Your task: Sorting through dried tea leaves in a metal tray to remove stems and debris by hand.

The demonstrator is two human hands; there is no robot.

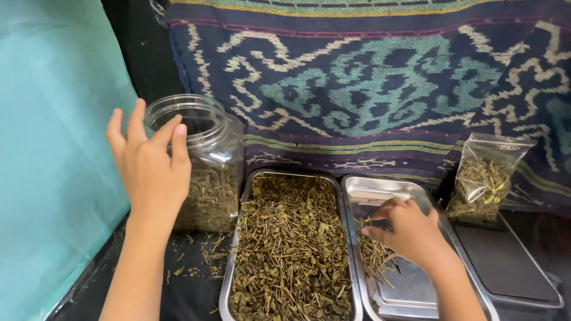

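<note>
While dried herb leaves and stems fill the metal tray (262,184) between the two arms, a person works over a dark tabletop hung with patterned cloth (369,77). The left hand (151,163) is raised with fingers spread and slack, gripping nothing, its fingertips at the open mouth of a clear plastic jar (214,154) just behind it; the jar is part full of the same dried leaf. The right hand (407,229) reaches down into a second, nearly bare metal tray (369,190), fingers curled and pinching at a small heap of stems (375,252) beneath its palm; whether any are actually caught between the fingers cannot be told. Beyond that hand's outer side stands a clear bag (485,178) of leaf, beside a flat dark-topped scale (505,261). Loose bits lie scattered below the left wrist. Judged from the scene, the picking goes best with light fingertip pinches, lifting stems clear of the tray rim, and with the jar steadied before anything is dropped in.
</note>
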